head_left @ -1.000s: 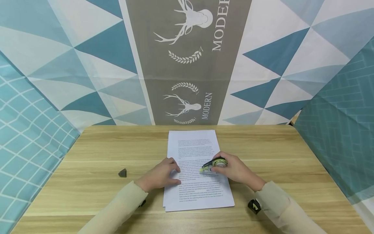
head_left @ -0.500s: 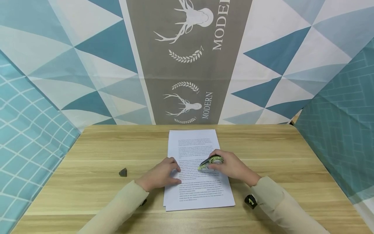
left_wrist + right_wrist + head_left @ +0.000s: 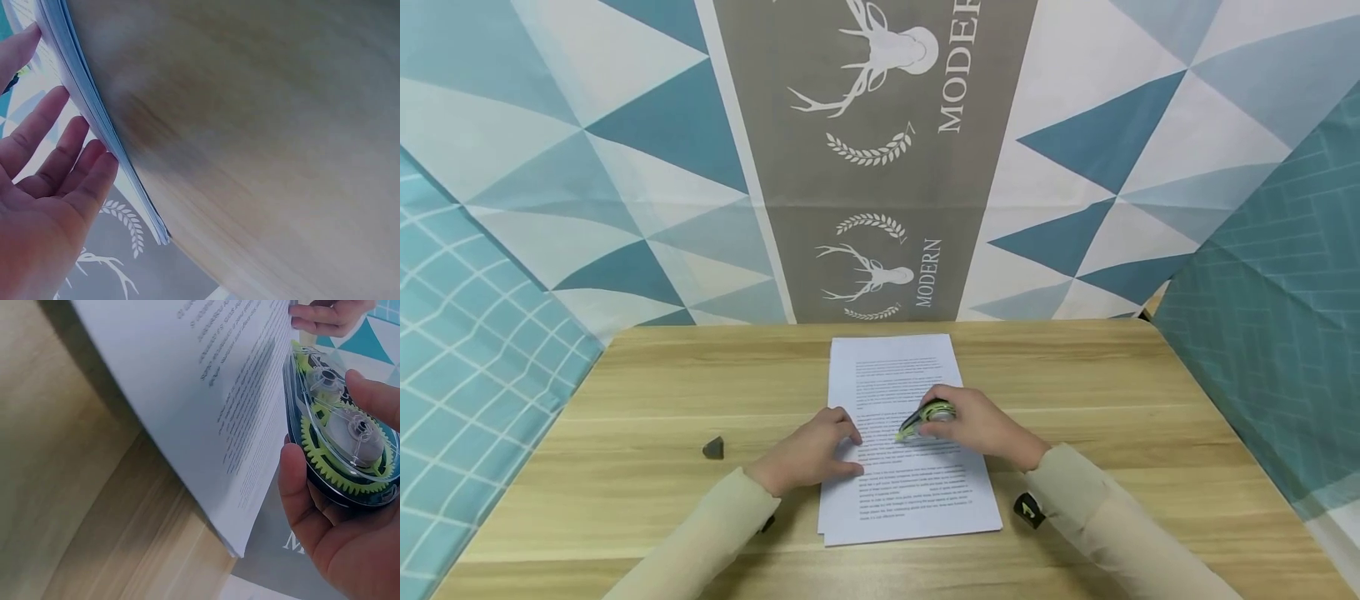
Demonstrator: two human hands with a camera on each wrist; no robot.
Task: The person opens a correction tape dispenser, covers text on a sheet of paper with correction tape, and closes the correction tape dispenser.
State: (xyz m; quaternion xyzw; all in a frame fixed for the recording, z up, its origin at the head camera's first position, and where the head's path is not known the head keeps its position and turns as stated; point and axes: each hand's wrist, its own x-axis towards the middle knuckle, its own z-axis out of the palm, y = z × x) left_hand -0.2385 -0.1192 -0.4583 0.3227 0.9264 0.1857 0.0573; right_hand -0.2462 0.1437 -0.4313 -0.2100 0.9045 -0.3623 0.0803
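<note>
Correction tape (image 3: 344, 469) pinched between right hand's (image 3: 977, 425) thumb and fingers, tip at printed text on paper stack (image 3: 910, 487); left hand (image 3: 808, 450) well apart from right, fingers loosely spread, fingertips at stack's left edge; small dark lump (image 3: 713, 448) farther left on wooden table (image 3: 647, 508)

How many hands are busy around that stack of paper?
2. The left hand touches the left edge of the stack of paper; the right hand holds a correction tape dispenser over it. Neither is fully hidden.
</note>
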